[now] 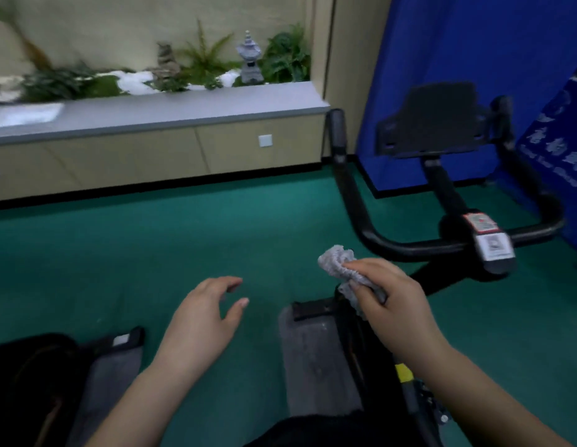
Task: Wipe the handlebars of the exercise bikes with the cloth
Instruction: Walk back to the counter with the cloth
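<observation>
A black exercise bike stands at the right, and its U-shaped black handlebars point(354, 201) curve from an upright left grip round to a crossbar. A black tablet holder point(435, 121) rises above the crossbar. My right hand point(396, 304) grips a crumpled grey cloth point(337, 261) just below and in front of the crossbar, apart from it. Out over the green floor hovers my left hand point(206, 314), fingers relaxed, holding nothing.
A grey-topped beige cabinet ledge point(184, 111) with plants and a small stone lantern point(250, 58) runs along the back wall. A blue banner point(458, 43) hangs behind the bike. Grey base pads point(313, 350) lie on the green carpet, with another dark machine point(32, 382) at the lower left.
</observation>
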Demonstrator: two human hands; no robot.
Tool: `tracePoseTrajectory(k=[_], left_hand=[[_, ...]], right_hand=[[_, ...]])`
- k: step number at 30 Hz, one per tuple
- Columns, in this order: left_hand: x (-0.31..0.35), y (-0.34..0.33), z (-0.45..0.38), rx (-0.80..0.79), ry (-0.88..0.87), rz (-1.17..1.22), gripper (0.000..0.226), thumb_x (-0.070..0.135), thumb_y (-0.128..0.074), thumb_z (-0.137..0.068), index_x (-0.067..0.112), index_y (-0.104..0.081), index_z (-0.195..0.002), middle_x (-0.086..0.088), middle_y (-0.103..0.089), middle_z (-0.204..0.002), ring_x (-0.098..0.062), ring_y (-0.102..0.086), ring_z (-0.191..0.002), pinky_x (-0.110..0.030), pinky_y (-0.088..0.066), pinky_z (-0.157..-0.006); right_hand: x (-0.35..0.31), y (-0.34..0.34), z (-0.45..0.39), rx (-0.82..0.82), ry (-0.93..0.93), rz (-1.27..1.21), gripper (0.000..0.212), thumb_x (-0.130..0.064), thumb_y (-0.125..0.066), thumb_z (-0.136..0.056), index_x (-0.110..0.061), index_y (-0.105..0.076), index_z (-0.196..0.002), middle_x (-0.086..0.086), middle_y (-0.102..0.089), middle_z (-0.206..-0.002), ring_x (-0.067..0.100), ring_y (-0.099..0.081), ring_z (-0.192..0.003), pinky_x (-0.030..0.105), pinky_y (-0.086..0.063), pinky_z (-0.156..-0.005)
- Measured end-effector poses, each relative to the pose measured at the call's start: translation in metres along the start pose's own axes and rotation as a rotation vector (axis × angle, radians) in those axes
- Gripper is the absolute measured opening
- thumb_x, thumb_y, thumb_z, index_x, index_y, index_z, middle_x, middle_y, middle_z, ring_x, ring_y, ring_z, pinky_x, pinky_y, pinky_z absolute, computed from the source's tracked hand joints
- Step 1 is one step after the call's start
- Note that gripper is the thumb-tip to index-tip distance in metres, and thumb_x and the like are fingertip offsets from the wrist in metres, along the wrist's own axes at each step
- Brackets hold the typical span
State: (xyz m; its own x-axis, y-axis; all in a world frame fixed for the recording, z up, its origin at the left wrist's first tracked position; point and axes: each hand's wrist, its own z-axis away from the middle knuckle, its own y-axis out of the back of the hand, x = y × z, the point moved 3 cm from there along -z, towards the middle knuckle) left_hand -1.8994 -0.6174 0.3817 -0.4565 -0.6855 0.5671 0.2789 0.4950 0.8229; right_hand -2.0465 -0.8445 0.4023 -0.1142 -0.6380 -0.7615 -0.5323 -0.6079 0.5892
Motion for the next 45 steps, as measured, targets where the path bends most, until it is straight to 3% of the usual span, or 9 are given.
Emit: tracePoseTrajectory(k=[7,14,17,21,26,33,37,41,45], left_hand=[[-0.109,0.038,0.051,0.081,0.242,0.054,0.031,0.024,-0.070,-0.081,0.020,-0.065,-0.111,0.012,-0.059,-0.101,-0.007,-0.058,-0.083,-0.017,-0.040,-0.078],[-0.170,0.059,0.044,0.170,0.418,0.132,0.029,0.025,-0.070,-0.080,0.021,-0.065,-0.108,0.009,-0.064,-0.100,-0.004,-0.063,-0.086,-0.023,-0.049,-0.083],[-0.188,0.064,0.017,0.192,0.465,0.147,0.028,0.025,-0.070,-0.080,0.022,-0.064,-0.108,0.010,-0.065,-0.098,-0.003,-0.062,-0.086,-0.017,-0.046,-0.080],[-0.209,0.070,-0.031,0.227,0.536,0.154,0.028,0.023,-0.071,-0.079,0.019,-0.065,-0.107,0.006,-0.067,-0.098,-0.005,-0.063,-0.086,-0.014,-0.044,-0.079],[-0.230,0.095,-0.100,0.277,0.604,0.151,0.029,0.025,-0.072,-0.078,0.021,-0.065,-0.106,0.006,-0.068,-0.097,-0.006,-0.064,-0.082,-0.020,-0.047,-0.081],[-0.250,0.140,-0.166,0.394,0.633,0.181,0.025,0.023,-0.073,-0.078,0.025,-0.064,-0.101,0.009,-0.067,-0.094,-0.006,-0.064,-0.085,-0.024,-0.049,-0.082],[-0.280,0.150,-0.197,0.395,0.670,0.188,0.025,0.022,-0.074,-0.077,0.024,-0.065,-0.100,0.009,-0.067,-0.093,-0.004,-0.064,-0.083,-0.020,-0.046,-0.079],[-0.327,0.158,-0.237,0.385,0.697,0.218,0.025,0.021,-0.074,-0.077,0.025,-0.064,-0.100,0.008,-0.067,-0.093,-0.004,-0.063,-0.083,-0.023,-0.048,-0.079],[-0.380,0.177,-0.290,0.376,0.698,0.231,0.026,0.022,-0.074,-0.077,0.026,-0.064,-0.100,0.009,-0.067,-0.093,-0.004,-0.063,-0.081,-0.023,-0.046,-0.075]], right_hand=[[-0.035,-0.099,-0.016,-0.167,-0.039,-0.069,0.030,-0.003,-0.063,-0.085,-0.024,-0.072,-0.104,-0.030,-0.059,-0.104,-0.010,-0.055,-0.103,0.002,-0.038,-0.089],[-0.052,-0.164,-0.068,-0.286,-0.042,-0.121,0.027,-0.002,-0.062,-0.086,-0.019,-0.072,-0.104,-0.028,-0.059,-0.100,-0.026,-0.050,-0.093,-0.006,-0.033,-0.079],[-0.046,-0.190,-0.106,-0.332,-0.042,-0.114,0.026,-0.004,-0.062,-0.087,-0.020,-0.072,-0.105,-0.030,-0.057,-0.100,-0.024,-0.051,-0.094,-0.006,-0.033,-0.077],[-0.042,-0.223,-0.166,-0.400,-0.032,-0.118,0.026,-0.006,-0.060,-0.088,-0.023,-0.071,-0.105,-0.023,-0.061,-0.100,-0.007,-0.057,-0.096,-0.004,-0.035,-0.077],[-0.045,-0.253,-0.247,-0.447,-0.030,-0.150,0.025,-0.009,-0.059,-0.090,-0.026,-0.070,-0.106,-0.019,-0.061,-0.102,-0.019,-0.051,-0.091,-0.005,-0.035,-0.072],[-0.058,-0.293,-0.335,-0.489,-0.017,-0.156,0.025,-0.009,-0.058,-0.089,-0.029,-0.069,-0.101,-0.018,-0.062,-0.099,-0.019,-0.052,-0.086,-0.003,-0.036,-0.068],[-0.062,-0.326,-0.375,-0.500,-0.039,-0.165,0.025,-0.009,-0.058,-0.089,-0.031,-0.067,-0.097,-0.013,-0.064,-0.100,-0.011,-0.055,-0.087,0.003,-0.037,-0.070],[-0.068,-0.374,-0.418,-0.511,-0.063,-0.147,0.024,-0.010,-0.059,-0.089,-0.033,-0.066,-0.096,-0.012,-0.065,-0.101,-0.012,-0.054,-0.087,-0.001,-0.036,-0.068],[-0.086,-0.425,-0.470,-0.530,-0.043,-0.113,0.027,-0.010,-0.060,-0.089,-0.036,-0.065,-0.090,-0.019,-0.062,-0.094,0.004,-0.059,-0.090,0.007,-0.038,-0.071]])
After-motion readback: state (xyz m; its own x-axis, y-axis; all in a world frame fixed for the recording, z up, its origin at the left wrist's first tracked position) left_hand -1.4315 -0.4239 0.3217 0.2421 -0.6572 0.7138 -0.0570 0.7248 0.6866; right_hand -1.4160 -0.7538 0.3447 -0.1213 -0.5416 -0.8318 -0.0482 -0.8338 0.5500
